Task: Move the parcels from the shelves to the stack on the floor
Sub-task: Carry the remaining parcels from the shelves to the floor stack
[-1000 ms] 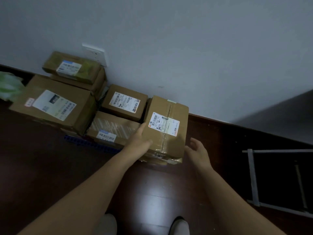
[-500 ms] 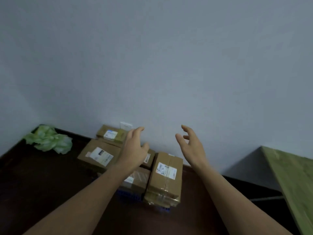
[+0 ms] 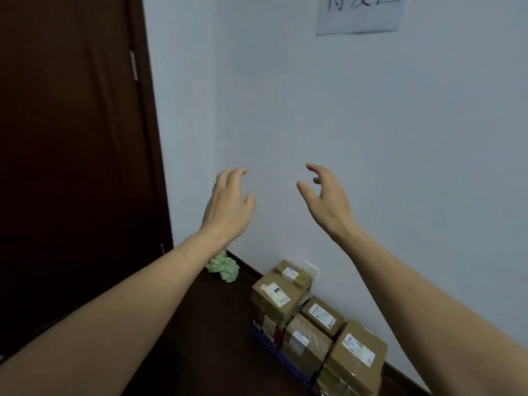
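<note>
Low at the right of the frame, the parcels [image 3: 320,318] sit stacked on the floor [image 3: 200,338] against the wall [image 3: 371,138]. No shelves show. My left hand [image 3: 228,207] and right hand [image 3: 325,198] hang mid-frame, apart, fingers loosely spread, holding nothing. My worry: the stack is uneven, and the nearest box [image 3: 357,352] seems to rest on a crushed one, so another parcel set down carelessly could slide off.

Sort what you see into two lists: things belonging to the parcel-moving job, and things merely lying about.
Job: parcel stack, left hand, right hand (both empty).
Lying about: green bag, door, wall notice, socket.
</note>
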